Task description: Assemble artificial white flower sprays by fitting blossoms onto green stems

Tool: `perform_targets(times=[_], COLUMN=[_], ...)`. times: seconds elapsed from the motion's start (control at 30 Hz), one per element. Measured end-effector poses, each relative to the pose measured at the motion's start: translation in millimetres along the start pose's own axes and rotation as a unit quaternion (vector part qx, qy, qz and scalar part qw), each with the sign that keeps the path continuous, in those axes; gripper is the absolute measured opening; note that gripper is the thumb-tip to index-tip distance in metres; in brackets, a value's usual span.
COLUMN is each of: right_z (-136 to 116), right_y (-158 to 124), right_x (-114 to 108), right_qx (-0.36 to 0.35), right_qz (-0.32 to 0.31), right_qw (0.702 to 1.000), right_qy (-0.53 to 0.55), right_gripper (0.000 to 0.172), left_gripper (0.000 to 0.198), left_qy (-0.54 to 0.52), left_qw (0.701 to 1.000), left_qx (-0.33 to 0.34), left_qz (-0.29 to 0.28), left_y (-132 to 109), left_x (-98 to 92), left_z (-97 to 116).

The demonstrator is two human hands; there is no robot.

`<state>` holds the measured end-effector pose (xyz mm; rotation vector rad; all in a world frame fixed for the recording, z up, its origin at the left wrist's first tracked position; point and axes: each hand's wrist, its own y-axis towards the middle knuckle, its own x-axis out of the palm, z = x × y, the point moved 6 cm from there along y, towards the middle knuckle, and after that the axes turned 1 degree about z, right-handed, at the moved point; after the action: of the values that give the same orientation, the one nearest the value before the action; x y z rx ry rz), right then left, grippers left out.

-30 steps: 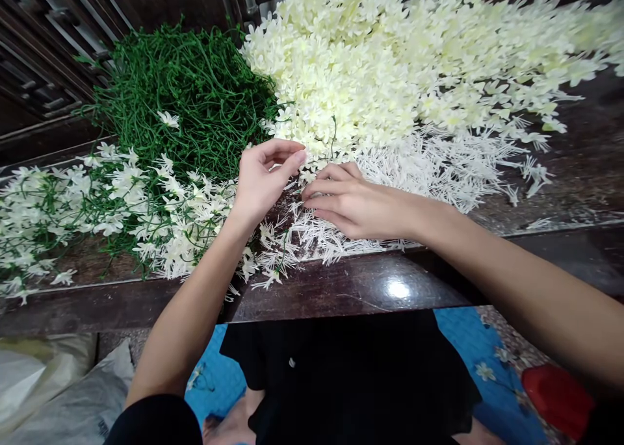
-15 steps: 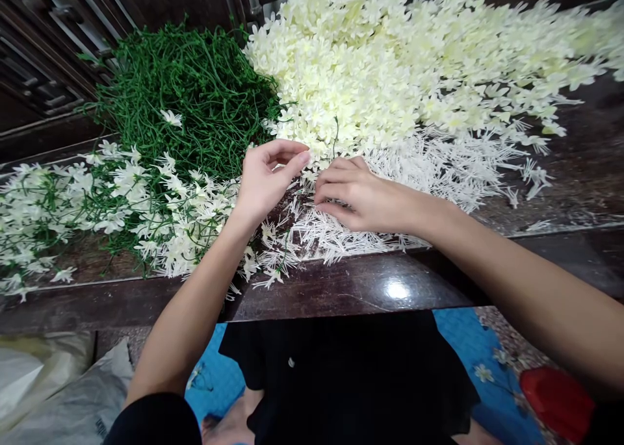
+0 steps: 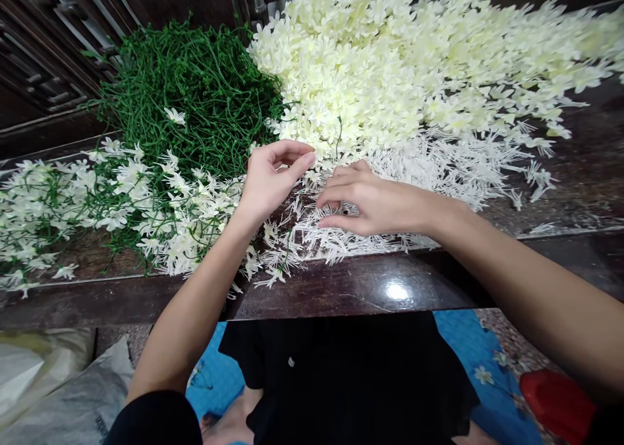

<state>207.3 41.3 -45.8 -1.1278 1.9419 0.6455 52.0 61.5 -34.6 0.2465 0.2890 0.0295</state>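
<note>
My left hand (image 3: 275, 175) is closed in a pinch, thumb and forefinger meeting at the lower edge of the cream flower heads (image 3: 361, 75). What it pinches is too small to make out. A thin green stem (image 3: 338, 136) stands just right of those fingertips. My right hand (image 3: 358, 198) hovers low over a pile of thin white stamen pieces (image 3: 439, 169), its fingers bent and its thumb apart from them. No object shows between them. To the left lie a heap of green plastic stems (image 3: 190, 94) and assembled white flowers on stems (image 3: 180, 217).
Everything lies on a dark wooden bench (image 3: 341, 295) with a carved back (image 3: 53, 49). Below are a blue mat (image 3: 227, 360), a red object (image 3: 556, 399) at lower right and pale bags (image 3: 73, 393) at lower left. One white flower (image 3: 174, 115) rests on the green heap.
My right thumb has moved down, away from the fingers, so that hand is wider apart. My left hand keeps its pinch. The whole view has shifted slightly.
</note>
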Motion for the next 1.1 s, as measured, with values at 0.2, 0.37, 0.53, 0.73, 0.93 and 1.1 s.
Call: perform_targets(times=[0.2, 0.37, 0.53, 0.73, 0.93, 1.1], right_z=[2, -1, 1, 7, 8, 9], right_y=[1, -1, -5, -7, -8, -13], right_x=[-6, -26, -36, -39, -43, -49], right_qx=[0.004, 0.033, 0.074, 0.075, 0.046, 0.045], right_qz=[0.045, 0.136, 0.180, 0.206, 0.277, 0.376], right_qw=[0.997, 0.978, 0.954, 0.943, 0.928, 0.891], right_qy=[0.066, 0.156, 0.228, 0.249, 0.243, 0.252], right_gripper=[0.027, 0.024, 0.027, 0.032, 0.031, 0.020], left_gripper=[0.011, 0.010, 0.008, 0.006, 0.007, 0.005], left_qy=[-0.003, -0.011, -0.034, -0.052, -0.056, -0.100], left_qw=[1.000, 1.000, 0.999, 0.996, 0.995, 0.989], left_qx=[0.004, 0.000, -0.021, -0.054, -0.062, -0.098], left_qz=[-0.005, -0.024, -0.034, -0.042, -0.049, -0.049], left_y=[-1, 0, 1, 0, -1, -2], left_x=[0.7, 2.7, 4.3, 5.0, 5.4, 6.2], left_z=[1, 1, -2, -4, -2, -3])
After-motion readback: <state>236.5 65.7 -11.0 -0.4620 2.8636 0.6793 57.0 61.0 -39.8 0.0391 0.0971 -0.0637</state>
